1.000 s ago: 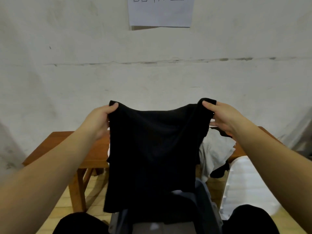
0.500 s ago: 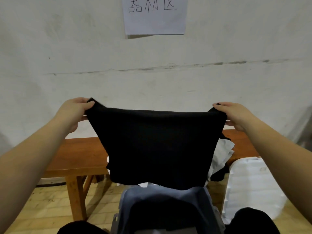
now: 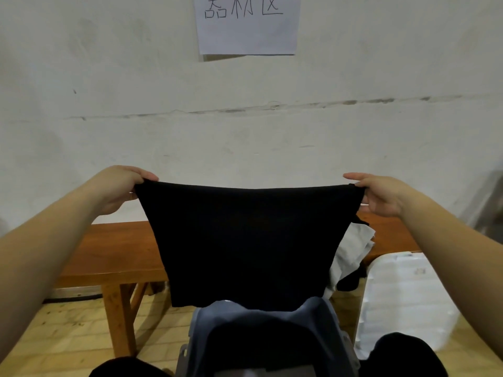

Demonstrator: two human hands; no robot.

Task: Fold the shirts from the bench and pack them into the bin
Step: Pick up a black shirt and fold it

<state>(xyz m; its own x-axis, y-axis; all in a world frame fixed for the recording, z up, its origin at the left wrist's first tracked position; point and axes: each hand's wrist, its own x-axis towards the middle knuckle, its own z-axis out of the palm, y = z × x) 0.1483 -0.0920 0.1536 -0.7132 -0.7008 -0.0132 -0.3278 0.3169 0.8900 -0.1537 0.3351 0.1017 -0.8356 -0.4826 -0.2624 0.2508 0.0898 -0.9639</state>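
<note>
A black shirt [image 3: 246,240] hangs stretched wide in the air in front of me, above the wooden bench [image 3: 109,248]. My left hand [image 3: 114,187] pinches its upper left corner and my right hand [image 3: 381,193] pinches its upper right corner. Its lower edge hangs just over the grey-blue bin [image 3: 321,322] at the bottom centre, which holds dark cloth. More shirts, white [image 3: 351,248] and black, lie in a heap on the bench behind the held shirt, mostly hidden by it.
A white ribbed lid or panel [image 3: 402,297] lies on the floor at the right beside the bin. A white wall with a paper sign [image 3: 246,23] stands right behind the bench. My dark-clad knees frame the bin on a yellow brick floor.
My hands have moved apart and raised the black shirt, pulling it from a narrow hanging drape into a wide taut span. Its hem now clears the bin.
</note>
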